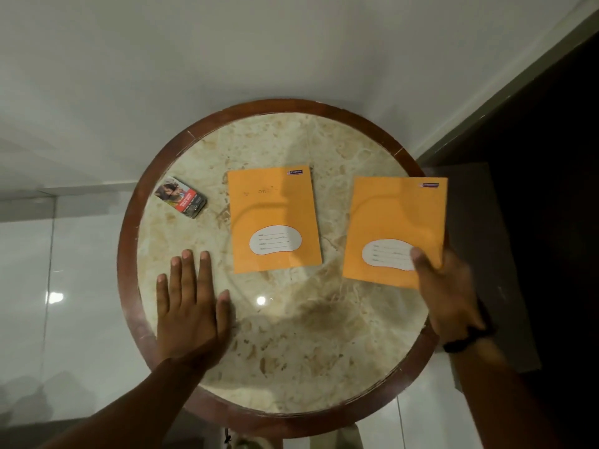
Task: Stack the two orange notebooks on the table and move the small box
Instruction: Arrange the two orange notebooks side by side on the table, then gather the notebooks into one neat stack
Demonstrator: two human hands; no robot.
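Note:
One orange notebook (274,218) with a white label lies flat in the middle of the round marble table (291,335). A second orange notebook (393,222) is at the table's right edge, pinched at its near right corner by my right hand (449,296), thumb on top. It seems slightly lifted. A small printed box (181,197) lies at the far left of the table top. My left hand (191,306) rests flat on the marble, fingers spread, below the box and left of the middle notebook.
The table has a dark wooden rim (129,254). A white wall stands behind it and glossy white floor tiles (64,303) lie to the left. Dark furniture (534,222) is close on the right.

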